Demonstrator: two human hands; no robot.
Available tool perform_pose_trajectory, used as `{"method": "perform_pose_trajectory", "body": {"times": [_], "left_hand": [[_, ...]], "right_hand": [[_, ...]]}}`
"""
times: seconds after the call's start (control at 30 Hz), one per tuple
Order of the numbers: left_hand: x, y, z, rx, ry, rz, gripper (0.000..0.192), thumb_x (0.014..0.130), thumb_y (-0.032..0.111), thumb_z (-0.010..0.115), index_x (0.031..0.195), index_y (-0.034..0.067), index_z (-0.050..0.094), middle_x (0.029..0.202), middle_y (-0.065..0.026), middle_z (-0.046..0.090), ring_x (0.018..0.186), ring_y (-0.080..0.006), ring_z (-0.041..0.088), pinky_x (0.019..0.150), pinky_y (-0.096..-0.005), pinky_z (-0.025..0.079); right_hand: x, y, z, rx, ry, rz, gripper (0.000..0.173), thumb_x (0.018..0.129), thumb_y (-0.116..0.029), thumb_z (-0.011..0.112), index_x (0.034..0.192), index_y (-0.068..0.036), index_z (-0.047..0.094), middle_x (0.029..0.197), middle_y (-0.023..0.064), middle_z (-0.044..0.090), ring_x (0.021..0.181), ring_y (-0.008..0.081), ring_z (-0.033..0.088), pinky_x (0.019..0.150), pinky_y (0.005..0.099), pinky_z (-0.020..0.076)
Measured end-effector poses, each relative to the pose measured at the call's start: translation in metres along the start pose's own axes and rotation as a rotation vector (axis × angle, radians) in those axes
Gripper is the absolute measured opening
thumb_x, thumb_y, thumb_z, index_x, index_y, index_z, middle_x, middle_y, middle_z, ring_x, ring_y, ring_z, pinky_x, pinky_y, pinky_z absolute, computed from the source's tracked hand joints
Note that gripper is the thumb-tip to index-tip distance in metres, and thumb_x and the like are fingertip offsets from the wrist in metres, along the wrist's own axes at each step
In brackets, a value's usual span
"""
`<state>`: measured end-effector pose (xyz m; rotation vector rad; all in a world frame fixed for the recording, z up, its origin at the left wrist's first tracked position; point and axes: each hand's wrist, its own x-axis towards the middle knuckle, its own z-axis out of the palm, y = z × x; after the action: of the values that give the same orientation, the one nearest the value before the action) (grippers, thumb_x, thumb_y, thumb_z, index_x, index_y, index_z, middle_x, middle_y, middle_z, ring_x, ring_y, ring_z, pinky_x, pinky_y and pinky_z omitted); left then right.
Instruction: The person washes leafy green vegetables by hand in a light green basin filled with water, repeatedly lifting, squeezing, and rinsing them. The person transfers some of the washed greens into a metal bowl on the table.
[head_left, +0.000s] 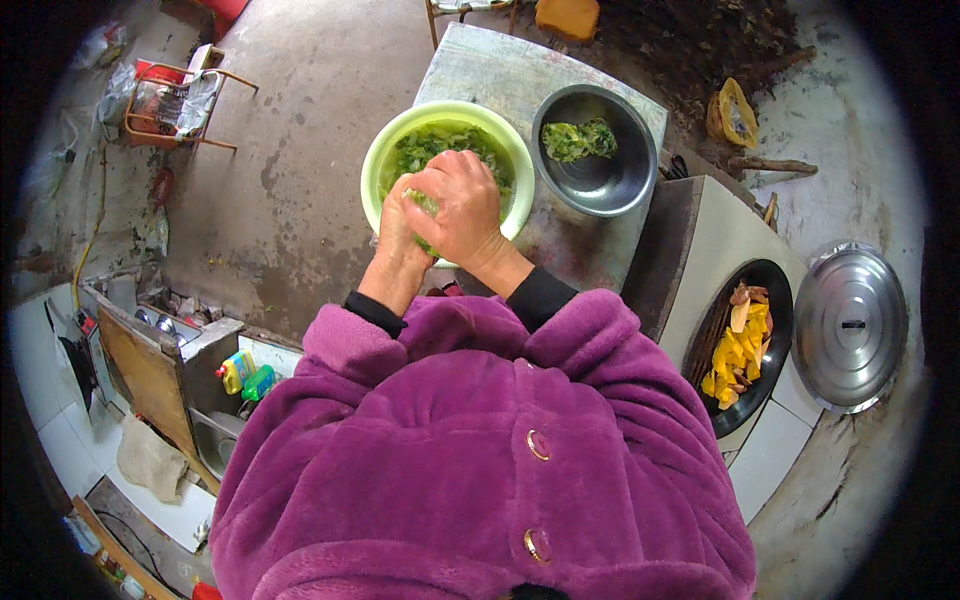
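Note:
A light-green plastic basin holds chopped leafy greens in liquid. Over its near side, my left hand and my right hand are pressed together around a clump of greens; part of the clump shows between the palms and a bit below them. To the right of the basin stands a grey metal bowl with squeezed-looking clumps of chopped greens on its far side. Both vessels are on a worn low table.
On the stove to the right, a black wok holds yellow pieces; a round metal lid lies beyond it. A metal-framed chair stands far left. Detergent bottles are by a sink at lower left.

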<state>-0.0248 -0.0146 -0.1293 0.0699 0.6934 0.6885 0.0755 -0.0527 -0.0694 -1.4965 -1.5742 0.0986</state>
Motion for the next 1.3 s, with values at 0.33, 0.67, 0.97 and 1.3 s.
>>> {"method": "perform_pose_trajectory", "body": {"times": [0.33,0.67,0.97,1.3], "left_hand": [[-0.009,-0.003,0.012,0.119,0.222,-0.080,0.033,0.090,0.038,0.055,0.112,0.015,0.062,0.105,-0.0059,0.065,0.095,-0.0227,0.065,0.078,-0.0430,0.057],[0.000,0.005,0.031,0.059,0.273,-0.191,0.054,0.100,0.049,0.034,0.138,0.014,0.049,0.138,-0.0129,0.053,0.125,-0.0341,0.053,0.104,-0.0601,0.039],[-0.040,0.049,0.032,0.474,0.190,-0.225,0.064,0.099,0.061,0.032,0.144,0.016,0.041,0.140,-0.0198,0.046,0.132,-0.0438,0.041,0.106,-0.0657,0.031],[-0.008,0.021,0.020,-0.003,-0.114,-0.144,0.067,0.095,0.063,0.044,0.136,0.011,0.051,0.131,-0.0122,0.058,0.118,-0.0289,0.058,0.102,-0.0455,0.046]], "right_hand": [[-0.008,0.010,0.003,0.017,-0.030,0.026,0.015,0.070,-0.023,0.068,0.078,-0.011,0.062,0.085,0.0069,0.056,0.084,0.0308,0.055,0.071,0.0456,0.0443],[-0.005,0.069,0.016,0.331,-0.154,0.335,0.040,0.095,-0.030,0.059,0.126,-0.005,0.059,0.124,0.0167,0.056,0.116,0.0306,0.048,0.100,0.0393,0.0386],[-0.020,0.081,-0.003,1.675,0.083,1.151,0.046,0.098,-0.041,0.051,0.120,-0.002,0.062,0.111,0.0113,0.067,0.100,0.0235,0.066,0.090,0.0402,0.0536],[-0.004,0.020,0.005,0.761,0.244,0.711,0.042,0.092,-0.039,0.061,0.119,-0.005,0.062,0.116,0.0131,0.062,0.114,0.0268,0.057,0.100,0.0382,0.0420]]}}
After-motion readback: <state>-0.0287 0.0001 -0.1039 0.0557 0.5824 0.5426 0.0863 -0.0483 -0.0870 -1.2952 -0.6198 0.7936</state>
